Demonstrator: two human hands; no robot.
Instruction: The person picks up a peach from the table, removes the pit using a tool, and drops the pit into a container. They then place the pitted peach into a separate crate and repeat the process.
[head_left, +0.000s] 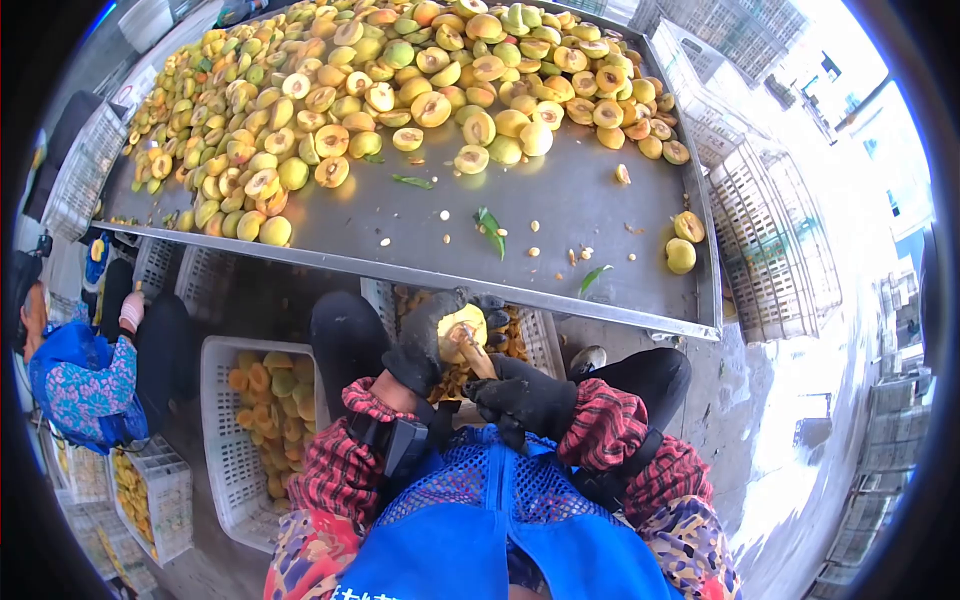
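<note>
My left hand, in a black glove, is closed around a yellow peach half with its cut face up. In my right hand, also black-gloved, is a small pitting tool with a wooden-looking handle. Its tip meets the cut face of the peach; the tip's shape is hidden in the flesh. Below both hands, between my knees, stands a white crate with orange peach pieces in it. In front of me, a metal table bears a large heap of cut peaches.
Left of my legs is a white crate of peach halves. A co-worker in a blue vest sits farther left, beside more crates. Stacked crates stand to the right. Leaves and loose pits lie near the table's edge.
</note>
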